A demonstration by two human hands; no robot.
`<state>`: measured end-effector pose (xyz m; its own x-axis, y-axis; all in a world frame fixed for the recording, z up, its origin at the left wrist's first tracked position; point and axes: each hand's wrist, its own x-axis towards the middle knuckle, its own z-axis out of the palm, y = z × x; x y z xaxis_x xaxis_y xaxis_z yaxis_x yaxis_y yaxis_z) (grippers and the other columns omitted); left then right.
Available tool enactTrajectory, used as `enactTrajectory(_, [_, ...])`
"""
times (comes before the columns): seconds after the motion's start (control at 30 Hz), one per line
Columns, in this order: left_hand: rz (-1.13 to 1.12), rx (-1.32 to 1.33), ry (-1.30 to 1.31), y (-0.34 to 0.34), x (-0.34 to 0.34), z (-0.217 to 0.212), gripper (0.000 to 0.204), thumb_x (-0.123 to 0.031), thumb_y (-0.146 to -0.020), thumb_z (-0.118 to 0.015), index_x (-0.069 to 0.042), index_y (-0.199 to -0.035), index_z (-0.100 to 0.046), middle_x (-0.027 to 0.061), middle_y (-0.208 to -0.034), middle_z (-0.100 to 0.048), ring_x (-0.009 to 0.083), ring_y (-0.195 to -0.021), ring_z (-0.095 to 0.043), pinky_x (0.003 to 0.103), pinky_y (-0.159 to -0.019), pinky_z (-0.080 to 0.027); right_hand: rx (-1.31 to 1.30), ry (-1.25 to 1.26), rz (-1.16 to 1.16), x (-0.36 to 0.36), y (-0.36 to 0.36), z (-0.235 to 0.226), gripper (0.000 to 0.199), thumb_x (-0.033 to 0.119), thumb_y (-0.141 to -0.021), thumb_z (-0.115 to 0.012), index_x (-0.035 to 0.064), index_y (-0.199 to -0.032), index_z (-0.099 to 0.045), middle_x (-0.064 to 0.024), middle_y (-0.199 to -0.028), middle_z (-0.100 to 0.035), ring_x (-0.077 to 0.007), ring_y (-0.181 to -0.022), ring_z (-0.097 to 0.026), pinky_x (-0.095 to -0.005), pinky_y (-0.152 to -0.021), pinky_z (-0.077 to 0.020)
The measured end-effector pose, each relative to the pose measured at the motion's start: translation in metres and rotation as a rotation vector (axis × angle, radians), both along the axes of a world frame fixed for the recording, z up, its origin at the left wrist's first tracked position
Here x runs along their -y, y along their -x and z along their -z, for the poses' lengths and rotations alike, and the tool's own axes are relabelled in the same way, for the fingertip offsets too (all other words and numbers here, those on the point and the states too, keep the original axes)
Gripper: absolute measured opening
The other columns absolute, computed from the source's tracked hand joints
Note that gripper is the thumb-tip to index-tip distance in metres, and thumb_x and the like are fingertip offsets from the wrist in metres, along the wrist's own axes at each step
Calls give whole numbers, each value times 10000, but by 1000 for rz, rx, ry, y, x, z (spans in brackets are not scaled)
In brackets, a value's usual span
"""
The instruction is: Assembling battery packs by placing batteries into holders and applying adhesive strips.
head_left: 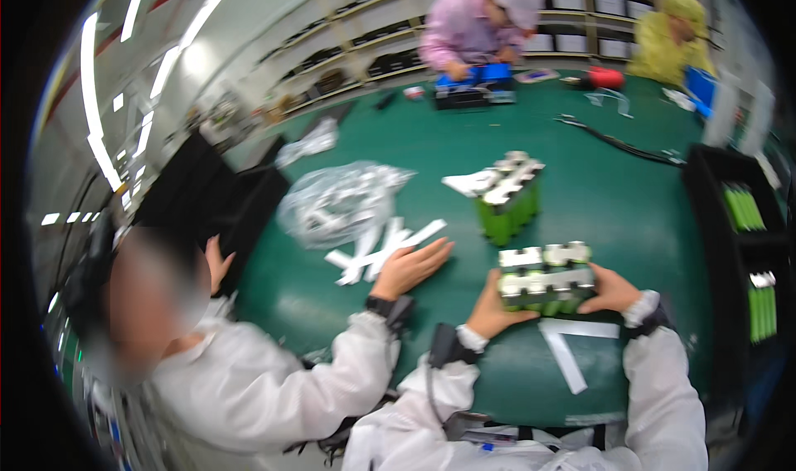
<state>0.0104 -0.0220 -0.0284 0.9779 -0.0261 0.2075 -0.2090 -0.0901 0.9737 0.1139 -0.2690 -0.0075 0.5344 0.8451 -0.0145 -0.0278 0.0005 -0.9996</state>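
Observation:
A battery pack (547,279) of green cylindrical cells, topped with shiny metal strips, is gripped between both my hands above the green table. My left hand (494,308) presses on its left side, and my right hand (612,290) holds its right side. Just below the pack, two white strips (565,361) lie on the table, meeting at an angle. Beyond it stands a second green battery pack (507,201), with a white piece (469,182) sticking out to its left.
At my left, a co-worker's hand (412,269) rests by white strips (373,255) and a clear plastic bag (344,201). Black bins (695,222) with green cells stand at right. Across the green table (622,214), two people work near blue boxes; a black cable (618,142) lies there.

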Motion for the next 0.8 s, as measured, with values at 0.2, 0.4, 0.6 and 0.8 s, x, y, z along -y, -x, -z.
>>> enactTrajectory(0.2, [105,-6,310,7,-3,7,949,-296,-625,-766,-63,-1320,-163,87,-1247,-341,177,-1175,-328,301,-986,-265,-193,-192,275,13,-9,12,445,232,-882,-488,-15,-1234,-373,-116,-1187,-481,-171,-1032,-498,-286,-858,-407])
enactTrajectory(0.4, [-25,206,323,8,-39,-2,931,-658,-691,-524,-81,-1328,-164,95,-1322,-298,223,-1275,-224,371,-1040,-140,-147,-81,388,3,-4,-10,336,234,-885,-481,23,-1145,-472,-83,-1116,-533,-143,-947,-530,-264,-791,-423])
enactTrajectory(0.6, [-41,280,674,-8,-45,-3,664,-569,-855,-202,-62,-1278,-267,165,-1295,-364,241,-1219,-321,381,-1006,-250,274,-4,623,38,-20,-82,295,205,-852,-517,37,-1094,-539,-39,-1024,-579,-109,-922,-527,-253,-769,-430])
enactTrajectory(0.8, [-366,181,650,17,-74,-7,547,-499,-903,-268,-59,-1217,-350,103,-1104,-471,204,-1026,-433,360,-917,-324,608,-39,516,20,-17,-105,311,249,-796,-591,21,-1007,-583,-98,-982,-613,-180,-892,-581,-304,-794,-450])
